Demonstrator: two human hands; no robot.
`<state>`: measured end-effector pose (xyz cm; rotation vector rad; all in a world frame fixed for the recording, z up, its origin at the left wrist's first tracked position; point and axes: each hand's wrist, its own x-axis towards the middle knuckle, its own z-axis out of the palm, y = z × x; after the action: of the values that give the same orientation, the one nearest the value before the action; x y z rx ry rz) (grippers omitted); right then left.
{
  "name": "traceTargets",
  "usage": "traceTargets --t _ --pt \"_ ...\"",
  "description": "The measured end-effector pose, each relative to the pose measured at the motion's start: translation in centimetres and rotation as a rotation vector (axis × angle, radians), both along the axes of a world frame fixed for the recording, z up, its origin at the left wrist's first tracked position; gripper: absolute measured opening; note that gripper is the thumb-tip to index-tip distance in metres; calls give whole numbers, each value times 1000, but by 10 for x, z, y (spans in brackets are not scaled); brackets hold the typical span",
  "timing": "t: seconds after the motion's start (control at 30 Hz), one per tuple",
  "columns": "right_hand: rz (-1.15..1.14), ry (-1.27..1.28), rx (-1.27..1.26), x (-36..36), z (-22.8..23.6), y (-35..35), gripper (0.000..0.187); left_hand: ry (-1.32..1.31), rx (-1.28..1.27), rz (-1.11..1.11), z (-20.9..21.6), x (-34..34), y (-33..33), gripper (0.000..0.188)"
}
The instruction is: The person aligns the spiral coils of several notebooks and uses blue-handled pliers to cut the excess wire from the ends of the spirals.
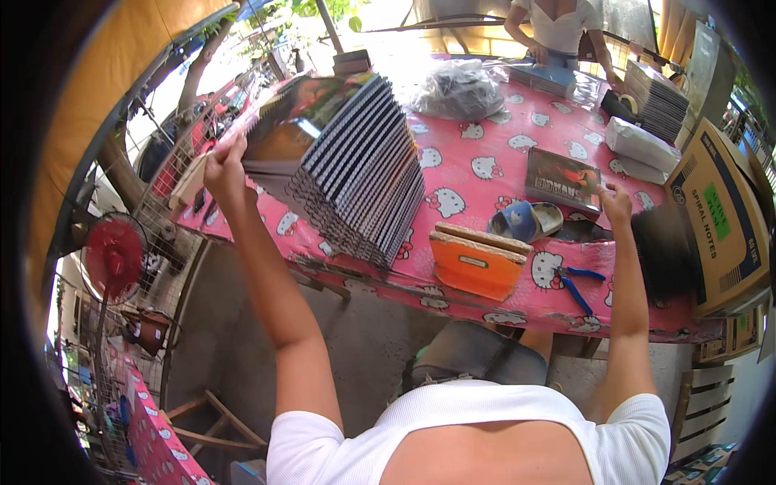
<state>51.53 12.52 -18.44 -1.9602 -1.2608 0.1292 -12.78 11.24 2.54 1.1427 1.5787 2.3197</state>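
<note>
A tall stack of spiral notebooks (364, 166) stands at the left of the table, its coiled edges toward me. My left hand (226, 174) is closed at the far left side of the stack, fingers pinching the edge of a notebook with a brownish picture cover. Right of the middle lies a dark, box-shaped thing with a reddish picture (563, 179). At its right edge my right hand (616, 202) is closed, thumb and fingers on the corner. Nearer me are a blue slipper-like thing (525, 221), an orange block-like holder (478, 263) and blue-handled pliers (578, 287).
A pink patterned cloth covers the table (449, 202). A cardboard carton (719, 218) stands at the right edge, a clear plastic bag heap (461, 90) at the back. Across the table another person (558, 32) works beside more stacked notebooks (655, 101). A red fan (113, 257) stands at left.
</note>
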Motion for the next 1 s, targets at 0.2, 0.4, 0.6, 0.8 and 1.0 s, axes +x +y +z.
traceTargets --t 0.2,0.4,0.6,0.8,1.0 --pt "-118 192 -206 -7 -16 30 56 -155 157 -182 -8 -6 -4 13" --pt "-73 -363 58 41 -12 4 38 456 273 214 6 37 -52 22" --pt "349 503 380 -127 55 -110 29 464 403 -324 -49 202 -108 56" --pt "694 480 446 -193 38 -147 31 157 -101 -909 -96 217 -84 24" --pt "795 60 182 -184 -29 -145 49 406 -155 -884 -148 200 -58 36"
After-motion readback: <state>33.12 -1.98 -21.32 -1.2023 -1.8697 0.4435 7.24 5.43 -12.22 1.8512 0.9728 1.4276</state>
